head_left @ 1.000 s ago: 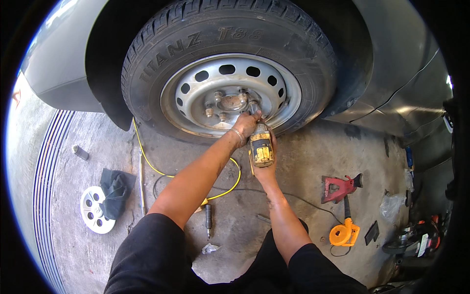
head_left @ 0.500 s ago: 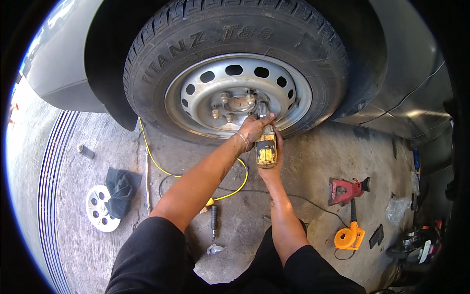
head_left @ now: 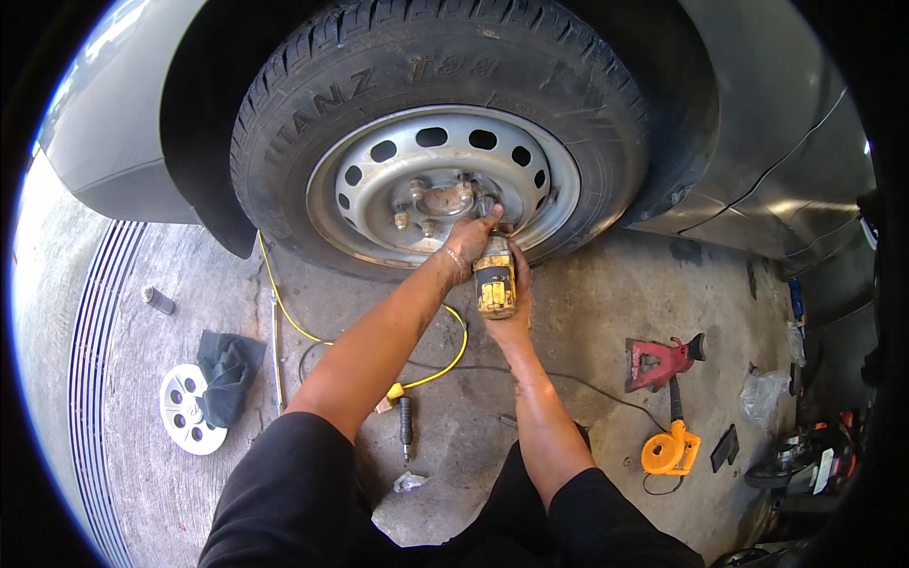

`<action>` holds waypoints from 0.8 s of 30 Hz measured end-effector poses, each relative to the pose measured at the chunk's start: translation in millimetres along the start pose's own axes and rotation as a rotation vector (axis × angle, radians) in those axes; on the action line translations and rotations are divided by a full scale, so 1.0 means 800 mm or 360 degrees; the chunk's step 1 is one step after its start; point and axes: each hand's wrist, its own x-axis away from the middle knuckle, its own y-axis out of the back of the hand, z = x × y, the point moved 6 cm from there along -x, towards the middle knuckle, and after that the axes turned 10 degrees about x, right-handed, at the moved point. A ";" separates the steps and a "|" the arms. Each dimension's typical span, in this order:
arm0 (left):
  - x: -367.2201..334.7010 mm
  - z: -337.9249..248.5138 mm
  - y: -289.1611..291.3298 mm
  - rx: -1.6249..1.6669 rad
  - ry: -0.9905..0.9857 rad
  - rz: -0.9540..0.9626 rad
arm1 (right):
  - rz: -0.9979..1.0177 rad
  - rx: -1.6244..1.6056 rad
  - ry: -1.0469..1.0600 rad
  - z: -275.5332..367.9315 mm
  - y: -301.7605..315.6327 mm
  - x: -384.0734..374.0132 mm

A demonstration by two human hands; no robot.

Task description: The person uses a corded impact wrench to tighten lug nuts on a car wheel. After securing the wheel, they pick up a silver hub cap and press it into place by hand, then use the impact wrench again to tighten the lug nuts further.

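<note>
A yellow-and-black cordless impact wrench (head_left: 495, 292) is held in both hands against the lower right of the wheel's hub. My right hand (head_left: 520, 301) wraps its grip from beneath and from the right; part of that hand is hidden behind the tool. Closed around the wrench's front end is my left hand (head_left: 467, 242), its fingers close to the socket (head_left: 486, 204). The socket points into the silver steel rim (head_left: 409, 161), where several lug nuts (head_left: 401, 221) ring the hub. Whether it sits fully on a nut is hidden. Around the rim is the black tire (head_left: 284, 175).
A yellow cable (head_left: 461, 352) curls below the tire, near a black-handled tool (head_left: 406, 428). At left lie a white hubcap (head_left: 180, 435), a dark cloth (head_left: 227, 377) and a can (head_left: 158, 300). At right are a red jack stand (head_left: 660, 364) and an orange blower (head_left: 669, 450).
The whole view has shifted slightly, so the wheel and floor things appear farther left. Both hands keep the impact wrench at about the same spot on the hub.
</note>
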 end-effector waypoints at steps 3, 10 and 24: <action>-0.007 0.001 -0.001 0.0107 -0.0051 0.0041 | 0.0083 0.0271 -0.0068 -0.002 0.009 -0.003; 0.030 0.032 0.029 -0.0239 -0.0165 -0.0104 | 0.0148 0.0234 0.0044 -0.005 0.003 0.055; 0.027 -0.002 0.145 -0.0263 0.0083 -0.0137 | 0.0377 0.0665 -0.0073 0.013 -0.094 0.055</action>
